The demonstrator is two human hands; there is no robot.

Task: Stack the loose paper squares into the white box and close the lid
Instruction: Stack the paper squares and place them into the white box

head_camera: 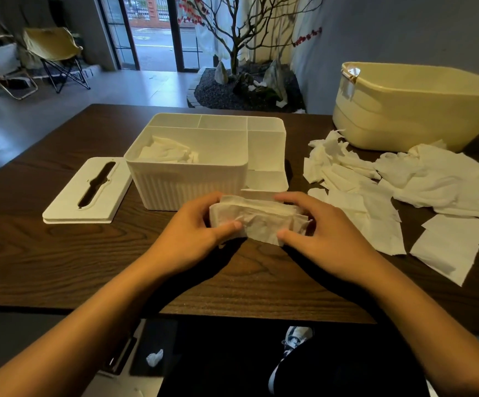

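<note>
Both hands, left hand and right hand, clamp a paper stack between thumbs and fingers, just above the tabletop. White box at 12 o'clock, touching distance, some paper inside; lid flat at 10 o'clock. Loose paper squares scattered at 2 o'clock, before a cream tub.

One head-worn camera looks forward and down, close over the table, toward the room beyond.
</note>
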